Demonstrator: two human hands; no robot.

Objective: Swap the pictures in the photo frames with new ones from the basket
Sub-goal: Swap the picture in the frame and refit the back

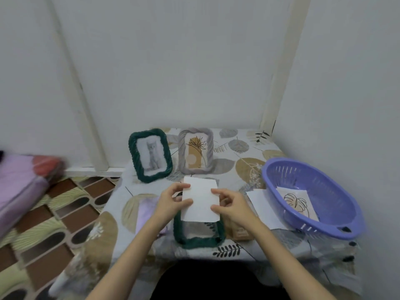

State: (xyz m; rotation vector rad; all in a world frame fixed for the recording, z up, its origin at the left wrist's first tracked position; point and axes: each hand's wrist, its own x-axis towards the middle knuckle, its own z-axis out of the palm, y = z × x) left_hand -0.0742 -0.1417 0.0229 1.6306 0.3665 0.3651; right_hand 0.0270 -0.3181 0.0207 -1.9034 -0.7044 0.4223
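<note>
A white picture sheet [200, 199], blank side up, is held over a green rope-edged frame [198, 240] that lies flat on the table. My left hand [173, 201] pinches the sheet's left edge and my right hand [229, 204] pinches its right edge. Behind stand a green frame [150, 155] with a cat picture and a grey frame [195, 150] with a plant drawing. At the right, a purple basket [311, 198] contains a leaf line drawing [296, 202].
The table [244, 152] wears a leaf-print cloth. A white sheet [259, 202] lies beside the basket, a brown backing board [240, 231] sits under my right wrist, and a lilac sheet [147, 210] lies at left. A pink mattress [19, 185] lies on the patterned floor.
</note>
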